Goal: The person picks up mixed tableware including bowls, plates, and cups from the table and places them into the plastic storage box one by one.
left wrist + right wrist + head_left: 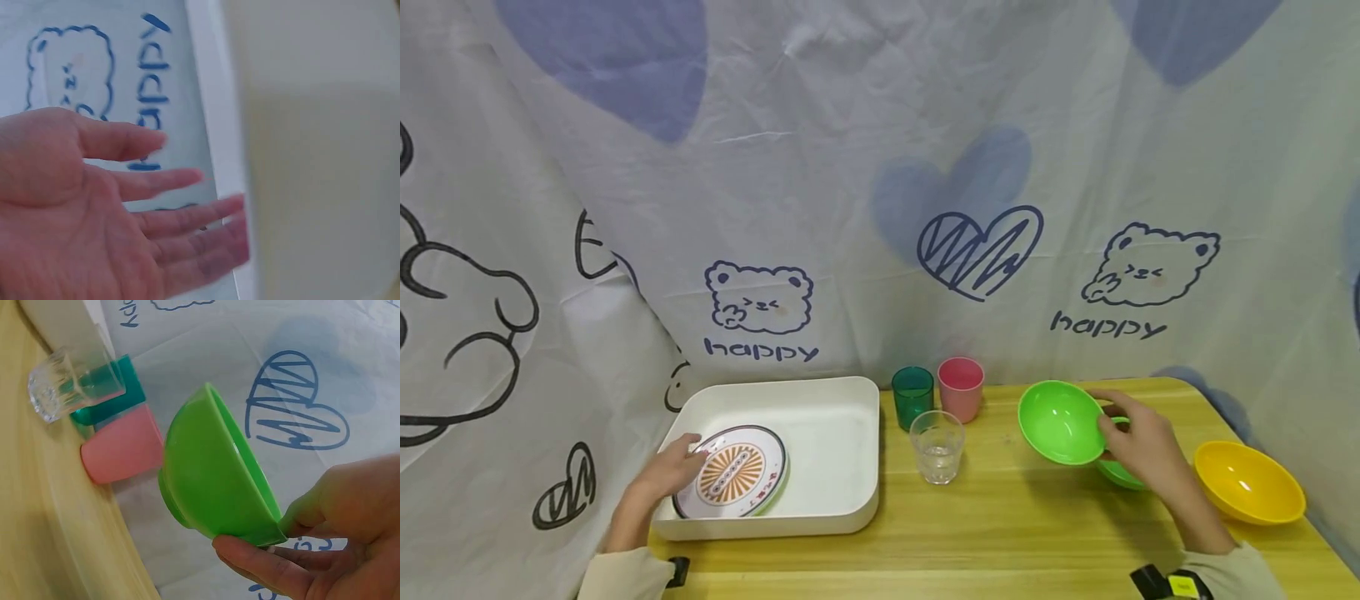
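My right hand [1138,437] pinches a bright green bowl [1056,425] by its rim, fingers outside and thumb at the edge. The right wrist view shows the bowl [203,469] tipped on its side above the table. Behind that hand, another green bowl [1122,475] is partly hidden on the table. At the left, a white plate [730,471] with an orange ray pattern lies in the white tray [831,450], a green edge showing beneath it. My left hand [666,471] is over the tray's left side by the plate; its fingers [187,219] are extended and loosely spread.
A dark green cup [913,400], a pink cup [961,390] and a clear glass [937,450] stand between the tray and the held bowl. A yellow bowl [1247,483] sits at the table's right. A printed cloth [865,208] hangs behind the table.
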{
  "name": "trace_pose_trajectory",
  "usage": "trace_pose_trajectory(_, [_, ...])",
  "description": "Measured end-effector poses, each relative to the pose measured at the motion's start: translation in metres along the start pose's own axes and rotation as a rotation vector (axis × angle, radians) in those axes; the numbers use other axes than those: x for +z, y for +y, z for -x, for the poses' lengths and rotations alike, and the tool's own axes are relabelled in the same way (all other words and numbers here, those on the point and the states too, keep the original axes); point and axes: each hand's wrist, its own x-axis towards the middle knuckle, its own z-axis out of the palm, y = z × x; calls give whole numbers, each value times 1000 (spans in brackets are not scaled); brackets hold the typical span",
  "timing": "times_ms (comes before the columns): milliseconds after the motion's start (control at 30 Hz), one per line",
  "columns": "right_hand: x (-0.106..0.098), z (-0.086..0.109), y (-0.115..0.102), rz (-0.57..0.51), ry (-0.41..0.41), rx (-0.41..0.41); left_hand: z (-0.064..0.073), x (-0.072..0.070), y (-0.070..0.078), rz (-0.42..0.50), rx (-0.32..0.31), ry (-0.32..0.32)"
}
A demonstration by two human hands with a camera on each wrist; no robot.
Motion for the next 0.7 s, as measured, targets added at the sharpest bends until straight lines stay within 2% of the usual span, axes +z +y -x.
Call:
trace_pose_trajectory(100, [0, -1, -2, -31, 16, -6, -3, 5, 16, 94, 23, 41])
trace_pose_trajectory(367, [4, -3, -7, -114, 49, 24, -7, 27, 50, 463, 82, 121])
trace_pose_trajectory(533, [6, -4, -9, -137, 98, 23, -11, 38, 67, 609, 145, 150])
trace_pose_trajectory(700, [6, -2, -11, -164, 139, 28, -15, 50, 77, 722, 206, 190])
